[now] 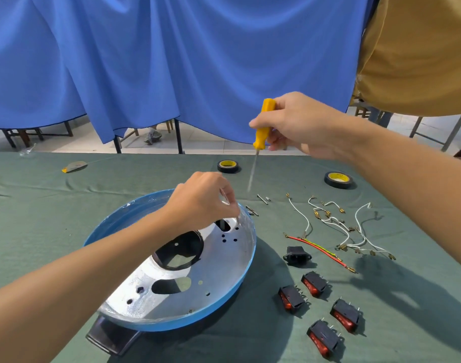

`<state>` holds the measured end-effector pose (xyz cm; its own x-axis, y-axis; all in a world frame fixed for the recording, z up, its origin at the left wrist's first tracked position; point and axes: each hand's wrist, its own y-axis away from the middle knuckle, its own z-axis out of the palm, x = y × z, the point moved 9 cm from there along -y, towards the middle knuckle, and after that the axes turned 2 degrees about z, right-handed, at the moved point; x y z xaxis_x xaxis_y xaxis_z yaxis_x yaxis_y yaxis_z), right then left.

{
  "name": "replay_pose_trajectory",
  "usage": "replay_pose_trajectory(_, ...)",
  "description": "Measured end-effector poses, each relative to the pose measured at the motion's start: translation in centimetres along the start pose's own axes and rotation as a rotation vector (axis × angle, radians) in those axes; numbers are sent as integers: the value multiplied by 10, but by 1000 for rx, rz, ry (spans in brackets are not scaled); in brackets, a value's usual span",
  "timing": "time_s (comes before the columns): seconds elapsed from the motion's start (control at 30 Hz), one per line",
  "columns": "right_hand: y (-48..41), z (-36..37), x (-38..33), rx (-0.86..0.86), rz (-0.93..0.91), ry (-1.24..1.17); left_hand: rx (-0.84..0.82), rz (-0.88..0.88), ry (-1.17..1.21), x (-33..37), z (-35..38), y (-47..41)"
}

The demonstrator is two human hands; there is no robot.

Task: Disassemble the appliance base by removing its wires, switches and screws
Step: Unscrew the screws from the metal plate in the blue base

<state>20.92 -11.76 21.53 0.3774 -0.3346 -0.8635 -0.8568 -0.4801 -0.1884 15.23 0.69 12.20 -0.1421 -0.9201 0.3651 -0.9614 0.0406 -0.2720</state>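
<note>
The round appliance base (219,292), silver inside with a blue rim, lies on the green cloth with several bare holes in it. My left hand (202,201) is over its far edge and pinches a small blurred screw just above the plate. My right hand (300,124) holds a yellow-handled screwdriver (262,124) up in the air, shaft pointing down. Several red rocker switches (314,282) and a black socket (295,255) lie to the right of the base. White wires (336,224) and a red and yellow wire (319,248) lie beyond them. Loose screws (262,199) rest behind the base.
Two rolls of black tape (229,166) (338,179) sit near the table's far edge. A flat grey and yellow scrap (74,166) lies at the far left. A black handle (111,339) sticks out under the base. Blue cloth hangs behind the table.
</note>
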Motion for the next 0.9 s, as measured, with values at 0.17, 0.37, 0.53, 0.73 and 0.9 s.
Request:
replay_pose_trajectory(0.17,6,19,42,-139,165,29,103,-28,140,2,-24,-8)
replay_pose_trajectory(0.37,25,52,61,-345,178,-40,171,-30,282,5,-25,-20)
replay_pose_trajectory(0.53,20,44,72,-301,147,-78,200,-32,379,5,-15,-26)
replay_pose_trajectory(0.73,5,22,113,-107,200,474,109,-69,25,-10,8,-32)
replay_pose_trajectory(0.9,-2,30,154,-124,316,714,-119,-32,-140,-22,43,-25)
